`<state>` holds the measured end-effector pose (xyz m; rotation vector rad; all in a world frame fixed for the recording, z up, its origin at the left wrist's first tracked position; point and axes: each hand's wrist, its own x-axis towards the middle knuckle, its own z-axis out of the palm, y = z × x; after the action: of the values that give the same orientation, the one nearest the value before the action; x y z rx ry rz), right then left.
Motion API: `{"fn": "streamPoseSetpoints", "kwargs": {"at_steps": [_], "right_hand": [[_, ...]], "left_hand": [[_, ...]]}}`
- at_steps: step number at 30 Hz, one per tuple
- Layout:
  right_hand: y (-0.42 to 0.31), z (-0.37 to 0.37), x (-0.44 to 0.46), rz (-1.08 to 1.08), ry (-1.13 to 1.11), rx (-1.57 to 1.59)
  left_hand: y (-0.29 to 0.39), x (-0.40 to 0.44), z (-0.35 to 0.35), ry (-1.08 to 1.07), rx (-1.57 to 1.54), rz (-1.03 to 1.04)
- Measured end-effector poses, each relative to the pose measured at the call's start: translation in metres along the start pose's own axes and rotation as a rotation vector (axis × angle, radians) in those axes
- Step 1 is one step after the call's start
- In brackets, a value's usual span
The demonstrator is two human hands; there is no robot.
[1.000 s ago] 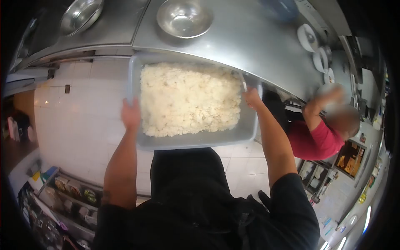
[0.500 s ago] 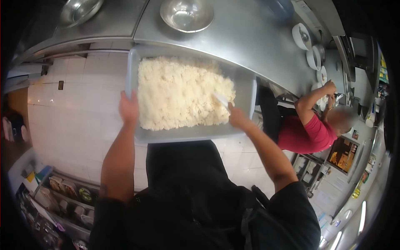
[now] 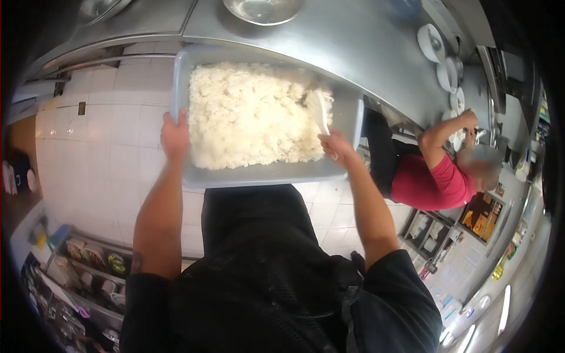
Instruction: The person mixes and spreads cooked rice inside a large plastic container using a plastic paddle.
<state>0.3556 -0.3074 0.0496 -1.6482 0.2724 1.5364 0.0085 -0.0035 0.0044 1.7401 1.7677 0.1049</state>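
Note:
A large translucent plastic tub [image 3: 268, 178] is in front of my body, at the edge of the steel counter. White cooked rice [image 3: 244, 117] covers most of its bottom, with a bare strip along the right side. My left hand [image 3: 175, 140] is closed around the tub's left rim, its fingers partly hidden by the wall. In my right hand [image 3: 338, 147] is the handle of a white rice paddle [image 3: 318, 109]. The paddle's blade points away from me and touches the rice near its right edge.
A steel counter [image 3: 329, 50] runs behind the tub, with a metal bowl [image 3: 263, 9] on it. White bowls [image 3: 431, 43] line its right end. A co-worker in a red shirt [image 3: 426, 182] stands at the right. A shelf unit with containers [image 3: 94, 265] is at lower left.
The paddle has swung upright and moved farther from me along the rice's right edge, turned by my right hand. My left hand keeps its hold on the rim. The whole view has shifted slightly.

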Motion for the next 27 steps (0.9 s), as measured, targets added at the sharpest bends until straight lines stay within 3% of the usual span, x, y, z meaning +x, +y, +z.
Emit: {"fn": "streamPoseSetpoints", "kwargs": {"at_steps": [2,4,5,6,7,10,13,15,17,18,20,22,24,27], "right_hand": [[-0.018,-0.020,-0.023,-0.179,0.164,-1.027],[-0.019,-0.060,-0.026,-0.607,0.383,-1.590],[-0.053,-0.027,-0.051,-0.291,0.485,-1.765],[-0.072,-0.014,-0.055,-0.180,0.516,-1.915],[-0.077,-0.019,-0.041,-0.202,0.506,-2.012],[-0.068,-0.011,0.024,-0.202,0.420,-2.045],[-0.023,0.005,0.069,-0.251,0.510,-1.737],[0.001,0.019,0.077,-0.392,0.579,-1.212],[-0.001,0.047,0.025,-0.199,0.353,-0.852],[0.009,0.030,0.025,-0.511,0.372,-1.156],[-0.010,-0.004,-0.001,-0.523,0.340,-1.325],[-0.049,0.014,-0.039,-0.530,0.272,-1.495],[-0.085,0.042,-0.066,-0.221,0.255,-1.880],[-0.065,0.063,-0.010,-0.266,0.240,-2.068]], "left_hand": [[0.000,-0.003,-0.002,-0.004,-0.055,0.007],[-0.004,-0.002,0.000,0.006,-0.043,0.012],[-0.005,-0.001,0.002,0.024,-0.029,0.017],[-0.006,0.001,0.003,0.027,-0.023,0.009],[-0.008,0.001,0.003,0.025,-0.045,0.023],[-0.007,0.002,0.005,0.018,-0.039,0.023],[-0.011,0.003,0.005,0.014,0.002,0.006],[-0.009,0.004,0.010,0.027,0.000,-0.001],[-0.015,0.008,0.012,0.055,0.025,0.018],[-0.010,0.008,0.010,0.051,0.012,0.032],[-0.007,0.003,0.004,0.001,-0.037,0.002],[-0.010,0.003,0.006,0.006,-0.036,0.001],[-0.011,0.003,0.004,0.014,-0.023,-0.001],[-0.006,0.001,0.004,0.030,-0.018,-0.001]]}}
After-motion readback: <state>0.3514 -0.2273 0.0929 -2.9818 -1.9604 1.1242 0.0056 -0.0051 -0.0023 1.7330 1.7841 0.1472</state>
